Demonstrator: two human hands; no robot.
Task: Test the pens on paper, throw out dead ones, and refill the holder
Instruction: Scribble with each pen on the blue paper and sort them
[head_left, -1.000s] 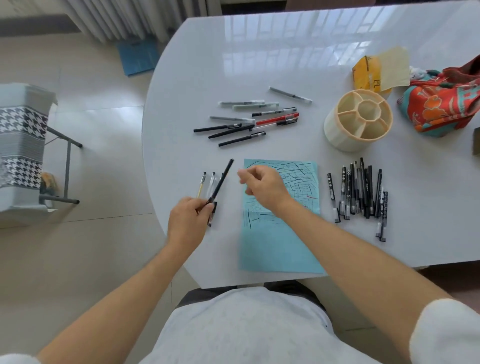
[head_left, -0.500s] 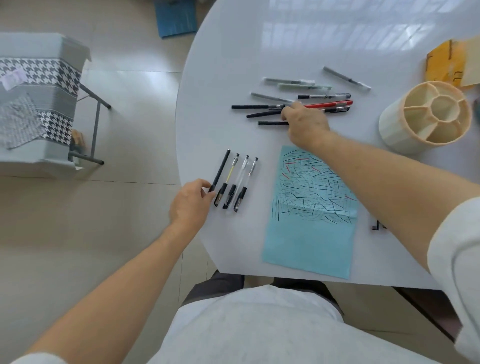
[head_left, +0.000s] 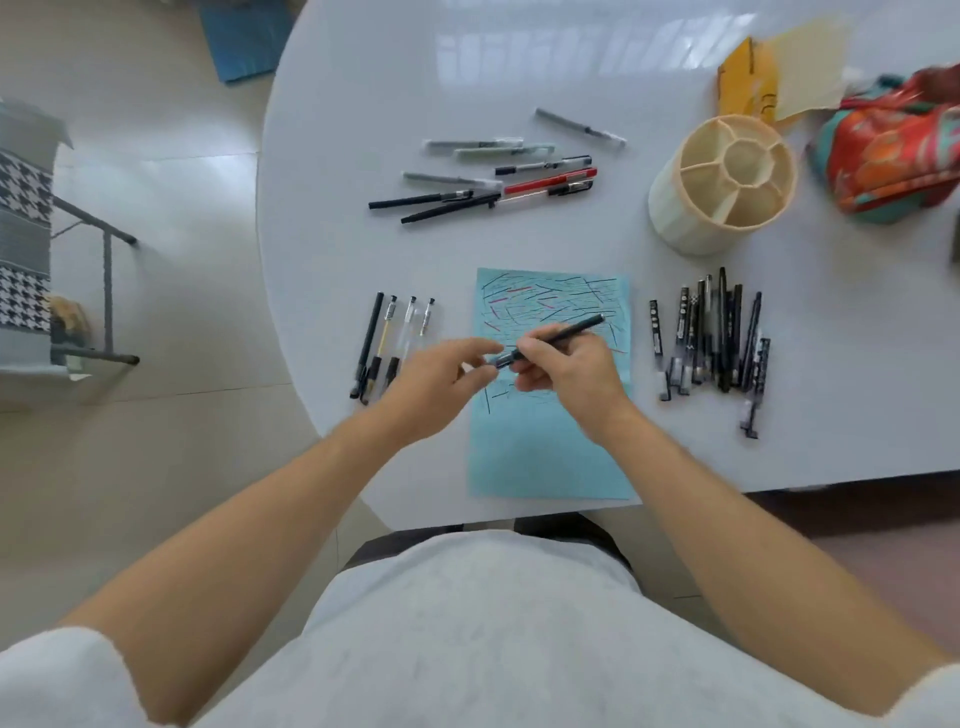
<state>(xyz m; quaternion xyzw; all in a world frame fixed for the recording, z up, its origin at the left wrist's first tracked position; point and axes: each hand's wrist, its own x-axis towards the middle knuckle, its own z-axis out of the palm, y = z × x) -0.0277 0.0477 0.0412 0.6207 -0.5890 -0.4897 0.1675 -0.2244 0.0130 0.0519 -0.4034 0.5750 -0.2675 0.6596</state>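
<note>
Over the light blue paper (head_left: 545, 457), which is covered with ink strokes, my right hand (head_left: 566, 374) grips a black pen (head_left: 563, 335) by its barrel. My left hand (head_left: 441, 379) pinches the cap end of the same pen. Several pens (head_left: 395, 338) lie in a row left of the paper. A larger bunch of dark pens (head_left: 711, 332) lies to its right. More pens, one of them red (head_left: 548, 182), are scattered farther back. The cream holder (head_left: 670, 208) with empty compartments stands at the back right.
A yellow and cream packet (head_left: 769, 73) and a red patterned cloth bag (head_left: 893, 150) sit at the far right. A houndstooth-covered bin on a metal frame (head_left: 26, 234) stands on the floor to the left. The white table's edge (head_left: 291, 332) curves close to my body.
My right hand picked a black pen from the far group and brought it back over the paper. My left hand left the row of pens and now pinches that pen's cap end.
</note>
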